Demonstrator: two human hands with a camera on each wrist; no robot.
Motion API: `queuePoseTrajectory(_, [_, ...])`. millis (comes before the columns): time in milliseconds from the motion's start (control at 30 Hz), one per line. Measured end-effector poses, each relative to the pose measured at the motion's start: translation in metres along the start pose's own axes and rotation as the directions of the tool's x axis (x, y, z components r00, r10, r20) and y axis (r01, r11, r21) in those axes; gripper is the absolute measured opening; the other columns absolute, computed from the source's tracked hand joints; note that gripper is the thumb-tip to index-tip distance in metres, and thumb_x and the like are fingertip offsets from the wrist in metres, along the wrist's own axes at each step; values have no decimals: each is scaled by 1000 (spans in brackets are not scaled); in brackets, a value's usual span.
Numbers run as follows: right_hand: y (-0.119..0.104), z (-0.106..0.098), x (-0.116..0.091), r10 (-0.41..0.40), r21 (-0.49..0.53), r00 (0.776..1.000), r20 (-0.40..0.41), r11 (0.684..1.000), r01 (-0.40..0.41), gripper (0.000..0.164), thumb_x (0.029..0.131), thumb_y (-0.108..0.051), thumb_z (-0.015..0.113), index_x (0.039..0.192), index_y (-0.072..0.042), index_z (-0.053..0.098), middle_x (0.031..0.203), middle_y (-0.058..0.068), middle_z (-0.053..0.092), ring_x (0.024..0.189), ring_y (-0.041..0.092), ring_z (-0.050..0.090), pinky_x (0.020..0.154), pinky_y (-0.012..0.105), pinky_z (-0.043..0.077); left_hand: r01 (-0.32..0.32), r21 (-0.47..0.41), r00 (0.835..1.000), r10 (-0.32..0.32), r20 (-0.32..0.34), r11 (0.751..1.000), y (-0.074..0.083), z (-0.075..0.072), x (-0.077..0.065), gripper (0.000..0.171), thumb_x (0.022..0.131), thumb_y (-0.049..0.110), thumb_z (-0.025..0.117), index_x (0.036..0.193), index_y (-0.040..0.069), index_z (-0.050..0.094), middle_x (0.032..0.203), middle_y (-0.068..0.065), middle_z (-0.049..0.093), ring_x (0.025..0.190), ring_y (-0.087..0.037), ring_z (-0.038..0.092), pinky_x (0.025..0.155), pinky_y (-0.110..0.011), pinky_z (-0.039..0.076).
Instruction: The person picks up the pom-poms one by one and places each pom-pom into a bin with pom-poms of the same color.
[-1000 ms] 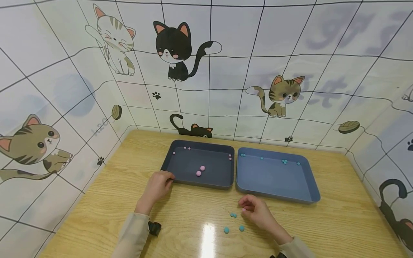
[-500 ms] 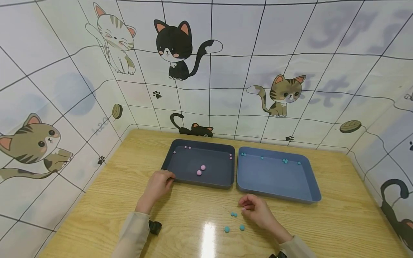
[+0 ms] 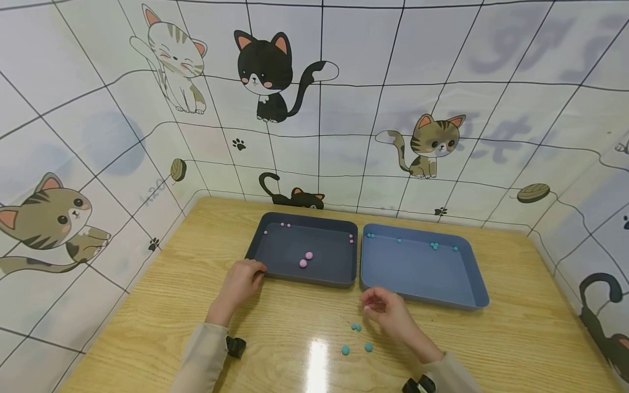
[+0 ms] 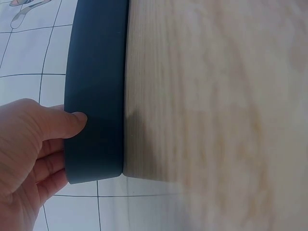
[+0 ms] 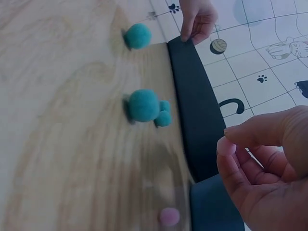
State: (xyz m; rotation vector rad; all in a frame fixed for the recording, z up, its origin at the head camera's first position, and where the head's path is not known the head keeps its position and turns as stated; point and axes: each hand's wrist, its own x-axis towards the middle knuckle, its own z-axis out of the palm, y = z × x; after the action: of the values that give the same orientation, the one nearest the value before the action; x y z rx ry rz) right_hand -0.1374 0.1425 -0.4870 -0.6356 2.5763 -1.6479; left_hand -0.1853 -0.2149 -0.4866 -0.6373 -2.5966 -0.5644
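My left hand (image 3: 241, 282) grips the near left corner of the dark tray (image 3: 300, 275); in the left wrist view its thumb lies on the outer wall, with fingers curled behind. Between thumb and fingertip, my right hand (image 3: 393, 316) pinches a small pink pompom (image 5: 225, 147), just in front of the blue tray (image 3: 417, 273). Near this hand on the table lie two large teal pompoms (image 3: 346, 350) and two small ones (image 3: 356, 327). Another pink pompom (image 5: 169, 216) shows on the table in the right wrist view; the head view does not show it.
Inside the dark tray are two larger pink pompoms (image 3: 309, 255) and several tiny ones along its edges. Several tiny teal pompoms (image 3: 434, 246) lie along the blue tray's far side. The trays stand side by side on the wooden table (image 3: 285, 338), before a cat-print wall covering (image 3: 344, 109).
My right hand has moved slightly away from me, toward the blue tray, with the pink pompom pinched. My left hand stays on the dark tray's corner.
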Motion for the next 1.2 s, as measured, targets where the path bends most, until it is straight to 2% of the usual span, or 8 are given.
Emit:
queuePoseTrajectory(200, [-5,-1,8,-40,7,999,-10,999,40,16,81,11,64,95,4,61,92,17,63,84,28,62,73,25,53,13,-1,1000,-13,11,1000,0,0,-1,14,71,-6,76,79,4,69,75,-6,66,71,-23,62,69,-40,51])
queuePoseTrajectory(367, [-12,1,18,-28,31,999,-26,999,29,16,81,12,63,95,5,61,93,19,63,85,29,63,75,26,53,16,-4,1000,-16,7,1000,-2,1,-1,14,71,-6,76,79,4,69,75,-6,66,71,-24,62,71,-40,51])
queuePoseTrajectory(600, [-20,4,36,3,-17,1000,-3,1000,-3,16,83,8,63,98,1,63,96,15,64,88,24,62,78,28,53,15,-6,1000,-15,1,1000,-2,2,-2,15,70,-6,76,79,4,69,75,-6,66,71,-24,62,71,-41,51])
queuePoseTrajectory(833, [-27,5,54,2,42,1000,-15,999,-2,14,86,6,61,100,3,62,99,21,62,89,26,62,79,29,52,17,1,1000,-17,6,1000,-2,2,-2,15,70,-6,76,79,4,69,76,-6,66,72,-24,62,72,-41,50])
queuePoseTrajectory(1200, [-38,9,74,-5,74,998,-55,997,10,15,85,7,62,101,6,61,101,23,62,91,30,62,80,29,52,15,-9,1000,-15,0,1000,-2,2,-1,15,70,-6,76,79,4,70,75,-6,66,71,-23,62,69,-39,51])
